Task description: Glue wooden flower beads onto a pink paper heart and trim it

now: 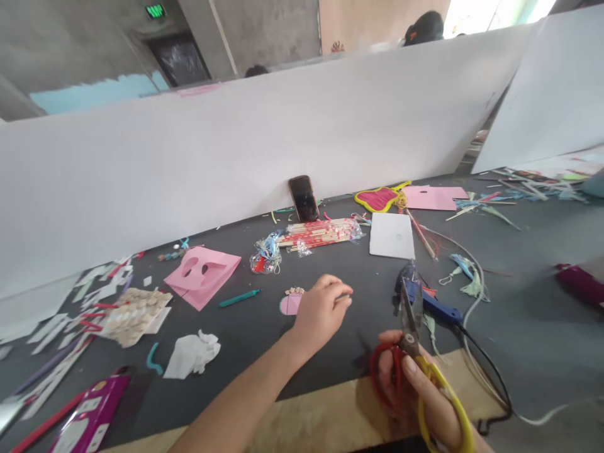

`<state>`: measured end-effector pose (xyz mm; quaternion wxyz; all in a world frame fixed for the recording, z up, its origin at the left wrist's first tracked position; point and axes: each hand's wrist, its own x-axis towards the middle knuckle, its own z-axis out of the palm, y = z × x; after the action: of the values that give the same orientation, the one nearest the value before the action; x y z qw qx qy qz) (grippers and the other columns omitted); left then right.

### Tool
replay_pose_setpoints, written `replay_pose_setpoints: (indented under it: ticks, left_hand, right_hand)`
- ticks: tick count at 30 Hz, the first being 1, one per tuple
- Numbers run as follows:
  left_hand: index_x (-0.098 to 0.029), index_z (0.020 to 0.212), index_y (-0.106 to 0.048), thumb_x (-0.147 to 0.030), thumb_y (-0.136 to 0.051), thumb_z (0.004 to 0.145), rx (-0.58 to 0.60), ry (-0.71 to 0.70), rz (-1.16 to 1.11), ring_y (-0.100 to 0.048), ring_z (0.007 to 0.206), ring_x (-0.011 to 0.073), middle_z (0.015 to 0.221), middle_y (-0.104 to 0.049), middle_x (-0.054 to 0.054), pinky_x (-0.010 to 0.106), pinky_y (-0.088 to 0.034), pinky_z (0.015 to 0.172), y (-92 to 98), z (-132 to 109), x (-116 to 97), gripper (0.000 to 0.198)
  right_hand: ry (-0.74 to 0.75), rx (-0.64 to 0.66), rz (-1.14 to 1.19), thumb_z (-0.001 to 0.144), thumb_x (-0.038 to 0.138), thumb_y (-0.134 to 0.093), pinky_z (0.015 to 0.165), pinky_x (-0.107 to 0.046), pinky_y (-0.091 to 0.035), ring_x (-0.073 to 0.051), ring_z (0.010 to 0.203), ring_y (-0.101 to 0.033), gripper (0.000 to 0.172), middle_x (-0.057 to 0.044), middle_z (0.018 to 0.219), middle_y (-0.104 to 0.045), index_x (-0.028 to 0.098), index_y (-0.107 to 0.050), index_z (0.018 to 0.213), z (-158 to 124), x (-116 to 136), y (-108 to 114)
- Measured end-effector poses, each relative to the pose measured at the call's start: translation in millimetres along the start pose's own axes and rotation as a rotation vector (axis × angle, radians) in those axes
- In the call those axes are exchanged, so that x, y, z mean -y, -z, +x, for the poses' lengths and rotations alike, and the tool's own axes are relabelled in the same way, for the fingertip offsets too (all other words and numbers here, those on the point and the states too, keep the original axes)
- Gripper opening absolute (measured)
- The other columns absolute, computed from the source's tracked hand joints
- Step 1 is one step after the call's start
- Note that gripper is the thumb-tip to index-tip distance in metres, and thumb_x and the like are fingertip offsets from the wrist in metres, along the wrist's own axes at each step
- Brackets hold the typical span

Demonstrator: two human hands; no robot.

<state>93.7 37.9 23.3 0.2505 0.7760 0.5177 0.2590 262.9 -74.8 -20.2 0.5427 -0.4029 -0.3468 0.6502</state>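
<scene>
My left hand (323,305) is over the middle of the dark table, its fingers curled in a pinch. Something small and pale seems to stick out between the fingertips, too small to name. Just left of it, partly covered by the hand, lies a small pink rounded piece (289,304) with a dark outline and beige bits along its top. My right hand (427,387) grips scissors (408,340) with one red and one yellow handle, the blades pointing away from me and parted a little. Behind the blades rests a blue glue gun (441,308) with a black cord.
A phone (304,198) leans on the white partition (264,138). Before it lie packaged sticks (321,233); a white square (391,235) is to the right. Leftward are a teal pen (240,298), pink paper (207,274), crumpled tissue (191,355) and a purple packet (92,412).
</scene>
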Motion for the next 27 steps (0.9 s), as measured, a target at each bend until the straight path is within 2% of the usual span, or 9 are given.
replay_pose_setpoints:
  ticks: [2, 6, 10, 14, 17, 20, 24, 27]
  left_hand:
    - [-0.026, 0.101, -0.069, -0.022, -0.057, 0.084, 0.072, -0.011, 0.108, -0.063, 0.093, 0.0160, 0.109, -0.064, 0.001, 0.025, -0.048, 0.086, -15.8, 29, -8, 0.021]
    - [-0.027, 0.104, -0.069, -0.024, -0.059, 0.083, 0.126, -0.023, 0.179, -0.063, 0.093, 0.0172, 0.109, -0.065, 0.001, 0.025, -0.048, 0.082, -49.6, 74, -11, 0.024]
    - [-0.027, 0.098, -0.071, -0.027, -0.058, 0.084, 0.161, -0.037, 0.241, -0.063, 0.091, 0.0180, 0.104, -0.065, 0.002, 0.026, -0.048, 0.078, -70.7, 91, -8, 0.019]
    - [-0.027, 0.090, -0.071, -0.029, -0.055, 0.086, 0.186, -0.071, 0.278, -0.063, 0.086, 0.0167, 0.101, -0.065, 0.001, 0.025, -0.046, 0.073, -76.2, 95, -8, 0.017]
    - [-0.027, 0.086, -0.070, -0.028, -0.051, 0.087, 0.200, -0.099, 0.292, -0.063, 0.085, 0.0160, 0.103, -0.064, -0.001, 0.025, -0.046, 0.072, -68.0, 96, -8, 0.018]
    - [-0.025, 0.086, -0.067, -0.027, -0.047, 0.089, 0.186, -0.093, 0.303, -0.062, 0.090, 0.0162, 0.104, -0.063, 0.000, 0.024, -0.046, 0.076, -44.4, 90, -3, 0.020]
    - [-0.023, 0.082, -0.065, -0.027, -0.047, 0.088, 0.173, -0.032, 0.325, -0.061, 0.091, 0.0160, 0.106, -0.061, 0.001, 0.024, -0.045, 0.079, -1.2, 58, 19, 0.020]
    - [-0.023, 0.080, -0.065, -0.027, -0.046, 0.088, 0.181, 0.035, 0.346, -0.062, 0.085, 0.0159, 0.105, -0.060, 0.002, 0.025, -0.046, 0.076, 20.6, 28, 38, 0.021]
  right_hand:
    - [0.042, -0.055, 0.049, 0.087, 0.048, -0.055, 0.039, -0.020, -0.039, -0.010, 0.048, -0.047, 0.034, 0.002, 0.066, -0.055, 0.024, -0.048, 0.110, 1, -6, 0]
    - [0.086, -0.078, 0.093, 0.088, 0.043, -0.055, 0.040, -0.020, -0.040, -0.009, 0.047, -0.045, 0.030, 0.004, 0.063, -0.053, 0.023, -0.047, 0.108, 4, -10, 2]
    - [0.071, -0.099, 0.090, 0.088, 0.044, -0.056, 0.044, -0.020, -0.039, -0.008, 0.047, -0.046, 0.031, 0.004, 0.061, -0.053, 0.021, -0.047, 0.108, 5, -10, 4]
    - [0.033, -0.080, 0.066, 0.088, 0.047, -0.056, 0.044, -0.020, -0.038, -0.008, 0.047, -0.045, 0.035, 0.004, 0.061, -0.053, 0.020, -0.047, 0.108, 4, -6, 4]
    - [0.018, -0.071, 0.067, 0.087, 0.048, -0.058, 0.045, -0.020, -0.038, -0.008, 0.049, -0.046, 0.036, 0.003, 0.062, -0.054, 0.020, -0.048, 0.107, 3, -5, 5]
    - [0.001, -0.061, 0.072, 0.086, 0.048, -0.059, 0.046, -0.020, -0.039, -0.009, 0.049, -0.046, 0.036, 0.004, 0.061, -0.053, 0.021, -0.049, 0.106, 3, -5, 5]
    - [-0.017, -0.051, 0.059, 0.086, 0.047, -0.059, 0.045, -0.020, -0.040, -0.009, 0.049, -0.048, 0.036, 0.004, 0.062, -0.053, 0.021, -0.049, 0.108, 3, -8, 9]
    - [-0.038, -0.052, 0.043, 0.085, 0.046, -0.061, 0.046, -0.020, -0.042, -0.009, 0.051, -0.050, 0.036, 0.003, 0.064, -0.055, 0.021, -0.049, 0.109, 3, -10, 12]
